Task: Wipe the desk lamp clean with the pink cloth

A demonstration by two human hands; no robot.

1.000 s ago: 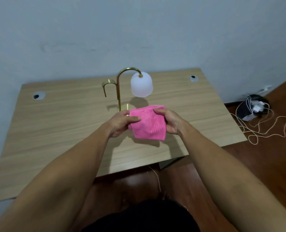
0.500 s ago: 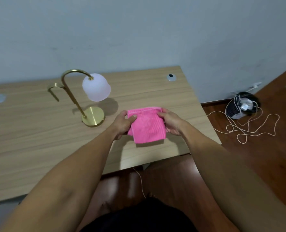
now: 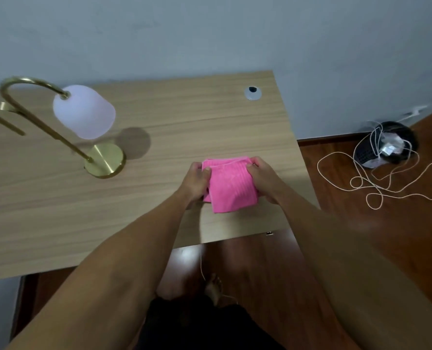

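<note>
Over the desk (image 3: 159, 127), right of the lamp (image 3: 83, 112), both hands' fingers (image 3: 201, 173) pinch the pink cloth (image 3: 231, 188).

lamp (image 3: 58, 122) left, cloth (image 3: 229, 184) right (near edge) — apart

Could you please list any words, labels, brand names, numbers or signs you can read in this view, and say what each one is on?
There is no readable text here.
The pink cloth, the desk lamp with its brass base and the desk show no lettering.
The pale packaging in the black basket on the floor may carry print, but it is too small and blurred to read.
</note>
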